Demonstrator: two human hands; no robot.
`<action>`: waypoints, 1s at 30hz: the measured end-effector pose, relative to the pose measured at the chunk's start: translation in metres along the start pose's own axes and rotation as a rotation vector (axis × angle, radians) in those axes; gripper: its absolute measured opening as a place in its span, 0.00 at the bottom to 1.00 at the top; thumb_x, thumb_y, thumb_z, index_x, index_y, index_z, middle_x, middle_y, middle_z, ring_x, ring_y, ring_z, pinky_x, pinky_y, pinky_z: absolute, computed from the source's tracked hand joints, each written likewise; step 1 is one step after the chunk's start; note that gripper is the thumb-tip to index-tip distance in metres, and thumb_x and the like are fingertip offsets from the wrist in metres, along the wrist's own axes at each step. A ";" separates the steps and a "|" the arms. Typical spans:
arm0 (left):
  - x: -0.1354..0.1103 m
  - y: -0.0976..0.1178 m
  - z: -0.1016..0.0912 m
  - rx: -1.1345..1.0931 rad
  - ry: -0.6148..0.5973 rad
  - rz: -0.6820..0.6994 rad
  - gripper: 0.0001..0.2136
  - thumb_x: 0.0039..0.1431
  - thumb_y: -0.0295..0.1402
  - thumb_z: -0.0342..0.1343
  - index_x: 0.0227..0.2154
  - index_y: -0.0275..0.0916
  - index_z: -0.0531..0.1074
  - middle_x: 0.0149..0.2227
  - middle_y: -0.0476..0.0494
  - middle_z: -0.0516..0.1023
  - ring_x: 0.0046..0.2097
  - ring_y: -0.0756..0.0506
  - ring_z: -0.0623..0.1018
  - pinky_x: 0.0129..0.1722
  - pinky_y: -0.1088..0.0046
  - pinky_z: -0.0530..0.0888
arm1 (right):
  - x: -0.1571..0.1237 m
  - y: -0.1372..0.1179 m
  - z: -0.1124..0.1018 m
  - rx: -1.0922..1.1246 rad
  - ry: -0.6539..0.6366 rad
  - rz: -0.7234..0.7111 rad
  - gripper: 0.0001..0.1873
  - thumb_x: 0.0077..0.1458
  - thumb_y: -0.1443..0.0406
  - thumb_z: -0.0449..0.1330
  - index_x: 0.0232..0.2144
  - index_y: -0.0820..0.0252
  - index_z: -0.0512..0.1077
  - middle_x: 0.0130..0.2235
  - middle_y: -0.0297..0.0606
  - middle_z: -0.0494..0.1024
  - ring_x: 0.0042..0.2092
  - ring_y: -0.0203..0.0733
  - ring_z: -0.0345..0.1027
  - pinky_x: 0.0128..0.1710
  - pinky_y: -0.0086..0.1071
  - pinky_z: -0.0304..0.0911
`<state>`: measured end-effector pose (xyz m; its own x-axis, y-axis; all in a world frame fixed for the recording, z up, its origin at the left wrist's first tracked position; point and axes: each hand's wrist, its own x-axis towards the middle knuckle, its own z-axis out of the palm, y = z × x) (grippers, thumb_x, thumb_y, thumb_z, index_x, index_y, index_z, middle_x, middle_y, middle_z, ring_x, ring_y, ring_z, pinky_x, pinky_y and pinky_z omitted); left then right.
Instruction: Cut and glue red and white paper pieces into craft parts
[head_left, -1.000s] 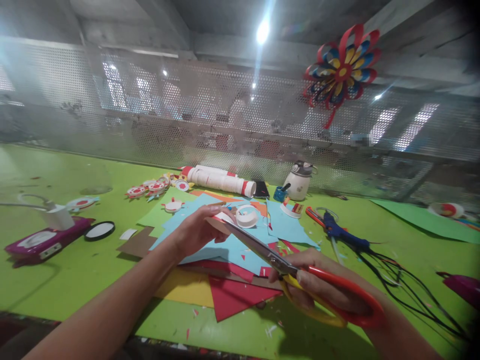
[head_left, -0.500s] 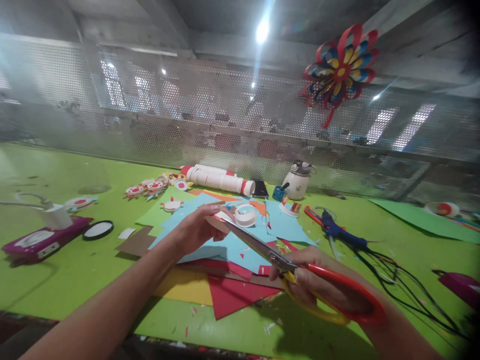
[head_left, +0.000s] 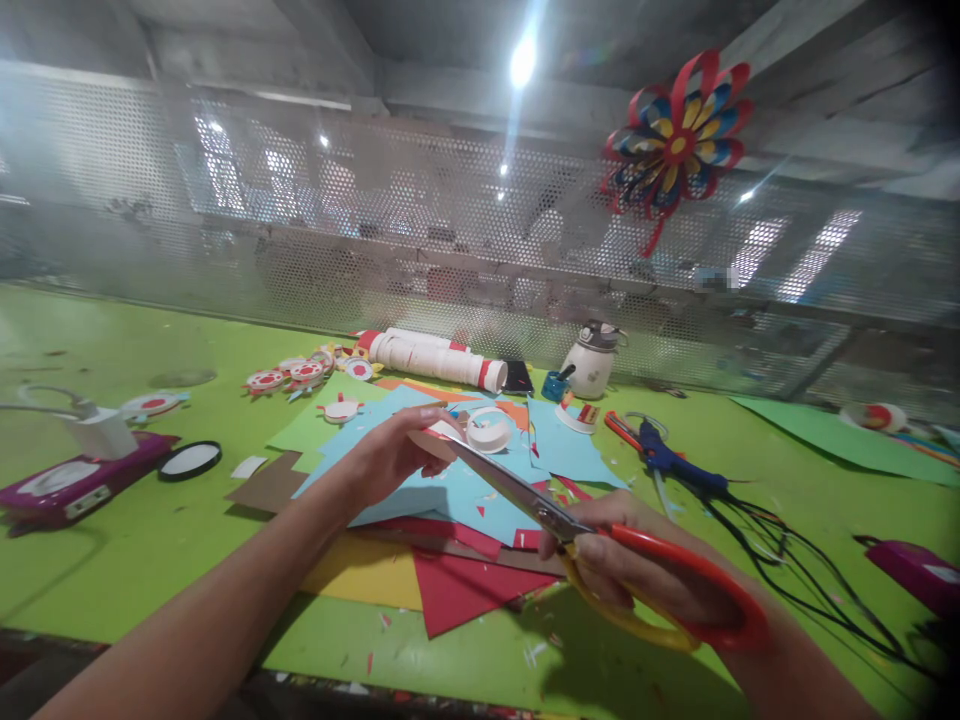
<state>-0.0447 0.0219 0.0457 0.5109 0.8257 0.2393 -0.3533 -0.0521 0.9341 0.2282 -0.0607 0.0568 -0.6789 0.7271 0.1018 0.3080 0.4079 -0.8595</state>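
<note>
My right hand grips a large pair of scissors by its red and yellow handles, the blades pointing up and left. Between thumb and fingers, my left hand pinches a small piece of paper, pale with some red, mostly hidden by the fingers. The blade tips lie at that piece; whether they are cutting it cannot be made out. Just behind the tips stands a white paper ring. Light blue paper sheets lie below both hands, over red paper and yellow paper.
A blue glue gun with black cable lies to the right. Behind are white paper tubes, a bottle and a phone. On the left are a purple power strip, a black-rimmed disc and red-and-white paper shapes.
The view has shifted very slightly. Both hands, the scissors and the small piece of paper keep almost the same position.
</note>
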 end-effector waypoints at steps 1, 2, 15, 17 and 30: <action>0.000 0.000 0.000 0.003 0.006 0.002 0.13 0.52 0.41 0.53 0.27 0.34 0.71 0.19 0.48 0.68 0.22 0.51 0.63 0.22 0.73 0.59 | 0.001 0.000 0.000 -0.014 -0.001 0.000 0.24 0.64 0.51 0.49 0.29 0.62 0.72 0.20 0.30 0.64 0.22 0.32 0.56 0.22 0.26 0.53; 0.000 0.000 0.000 0.006 0.009 0.005 0.13 0.52 0.42 0.53 0.27 0.34 0.71 0.20 0.47 0.68 0.22 0.51 0.63 0.22 0.73 0.59 | 0.002 -0.001 0.000 -0.029 -0.006 -0.001 0.24 0.64 0.50 0.49 0.30 0.63 0.72 0.20 0.30 0.64 0.22 0.32 0.56 0.22 0.26 0.53; 0.000 0.001 0.001 0.023 0.010 -0.017 0.14 0.51 0.42 0.53 0.28 0.34 0.71 0.19 0.48 0.68 0.22 0.50 0.63 0.23 0.73 0.60 | 0.005 -0.008 -0.001 -0.026 -0.018 0.034 0.28 0.63 0.46 0.47 0.38 0.63 0.73 0.20 0.30 0.65 0.22 0.33 0.58 0.24 0.28 0.56; 0.000 0.000 0.001 0.020 0.013 -0.020 0.14 0.51 0.42 0.53 0.28 0.35 0.70 0.20 0.48 0.68 0.22 0.50 0.63 0.23 0.73 0.60 | 0.004 -0.005 -0.001 0.007 -0.023 0.035 0.26 0.63 0.47 0.48 0.36 0.63 0.73 0.19 0.29 0.64 0.21 0.31 0.56 0.22 0.27 0.53; 0.007 -0.008 -0.003 0.062 0.211 -0.040 0.14 0.52 0.41 0.57 0.23 0.33 0.70 0.20 0.45 0.70 0.21 0.51 0.65 0.21 0.74 0.59 | 0.009 -0.015 -0.002 -0.244 0.046 0.027 0.24 0.63 0.49 0.49 0.22 0.59 0.63 0.22 0.30 0.62 0.25 0.34 0.54 0.23 0.28 0.52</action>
<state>-0.0402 0.0300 0.0389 0.3461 0.9266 0.1470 -0.2841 -0.0458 0.9577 0.2185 -0.0590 0.0716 -0.6389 0.7617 0.1080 0.4813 0.5053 -0.7163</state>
